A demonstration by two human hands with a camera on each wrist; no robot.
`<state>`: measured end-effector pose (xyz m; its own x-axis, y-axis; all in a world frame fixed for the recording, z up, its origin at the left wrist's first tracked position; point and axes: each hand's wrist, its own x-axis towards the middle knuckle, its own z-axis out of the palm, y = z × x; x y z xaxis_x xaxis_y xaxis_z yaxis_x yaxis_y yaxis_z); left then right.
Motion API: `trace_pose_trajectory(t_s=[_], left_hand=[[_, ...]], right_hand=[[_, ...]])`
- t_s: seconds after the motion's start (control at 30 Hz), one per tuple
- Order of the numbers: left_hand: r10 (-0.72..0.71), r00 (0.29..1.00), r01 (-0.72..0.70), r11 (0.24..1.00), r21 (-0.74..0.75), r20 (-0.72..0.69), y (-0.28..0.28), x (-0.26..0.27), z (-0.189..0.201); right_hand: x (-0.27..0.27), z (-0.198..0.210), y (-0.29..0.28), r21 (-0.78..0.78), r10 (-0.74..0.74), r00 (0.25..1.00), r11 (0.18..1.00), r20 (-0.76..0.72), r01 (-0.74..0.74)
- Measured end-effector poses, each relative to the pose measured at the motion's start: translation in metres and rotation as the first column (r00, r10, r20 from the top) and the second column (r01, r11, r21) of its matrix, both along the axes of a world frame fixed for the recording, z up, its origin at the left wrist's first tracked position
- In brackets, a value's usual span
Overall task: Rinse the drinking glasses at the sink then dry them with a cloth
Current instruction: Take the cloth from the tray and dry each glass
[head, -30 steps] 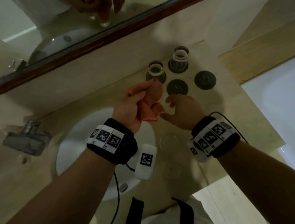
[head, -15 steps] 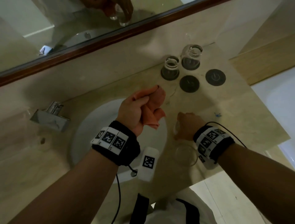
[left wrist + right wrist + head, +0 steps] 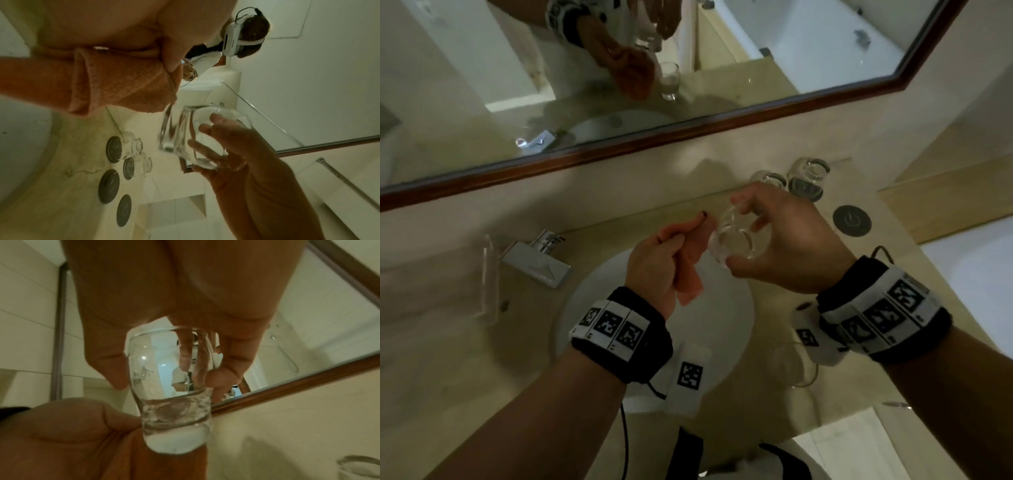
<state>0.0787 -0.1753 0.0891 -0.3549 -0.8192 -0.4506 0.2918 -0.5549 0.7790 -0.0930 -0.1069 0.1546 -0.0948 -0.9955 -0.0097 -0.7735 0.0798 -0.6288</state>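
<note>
My left hand grips a folded orange cloth above the white sink basin. Just to its right, my right hand holds a clear drinking glass, fingers curled round its side, thumb under its thick base. The glass is tilted with its mouth toward the cloth, and cloth and rim are close. In the left wrist view the cloth hangs just above the glass. The right wrist view shows the glass held from above, its inside empty.
Two more glasses stand on dark coasters at the back of the beige counter, beside an empty coaster. Another glass stands near the front edge under my right wrist. The chrome faucet is left of the basin; a mirror behind.
My right hand reached down to a glass near the counter's front edge, took hold of it and lifted it up beside the cloth. The left hand kept holding the cloth.
</note>
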Motion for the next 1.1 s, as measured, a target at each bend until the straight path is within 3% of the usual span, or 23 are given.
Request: trace_pose_trajectory(t_s=[0.17, 0.3, 0.4, 0.47, 0.53, 0.67, 0.8, 1.1], left_hand=[[0.067, 0.997, -0.067, 0.998, -0.002, -0.045, 0.003, 0.023, 0.018], [0.119, 0.992, -0.118, 0.993, 0.026, -0.047, 0.000, 0.044, 0.025], [0.137, 0.980, -0.129, 0.990, 0.064, -0.144, -0.007, 0.061, 0.030], [0.093, 0.968, -0.084, 0.995, 0.048, -0.233, -0.008, 0.065, 0.033], [0.077, 0.968, -0.074, 0.997, 0.019, -0.237, -0.009, 0.066, 0.033], [0.034, 0.981, -0.050, 0.996, -0.079, -0.189, -0.008, 0.072, 0.033], [0.009, 0.963, -0.047, 0.989, -0.137, -0.270, -0.011, 0.076, 0.033], [0.082, 0.952, -0.106, 0.992, -0.065, -0.296, -0.023, 0.063, 0.035]], right_hand=[[0.041, 0.011, -0.015, -0.143, 0.129, 0.986, 0.983, 0.109, -0.113], [0.062, 0.011, -0.030, -0.227, 0.127, 0.991, 0.967, 0.038, -0.115], [0.068, 0.010, -0.035, -0.241, 0.113, 0.994, 0.964, -0.005, -0.111], [0.075, 0.011, -0.033, -0.250, 0.184, 0.983, 0.951, -0.024, -0.184], [0.085, 0.011, -0.031, -0.253, 0.247, 0.968, 0.936, -0.029, -0.247], [0.096, 0.009, -0.039, -0.326, 0.172, 0.984, 0.933, 0.039, -0.150], [0.087, 0.006, -0.042, -0.344, 0.095, 0.987, 0.938, 0.126, -0.046], [0.081, 0.008, -0.031, -0.414, 0.156, 0.976, 0.907, 0.150, -0.081]])
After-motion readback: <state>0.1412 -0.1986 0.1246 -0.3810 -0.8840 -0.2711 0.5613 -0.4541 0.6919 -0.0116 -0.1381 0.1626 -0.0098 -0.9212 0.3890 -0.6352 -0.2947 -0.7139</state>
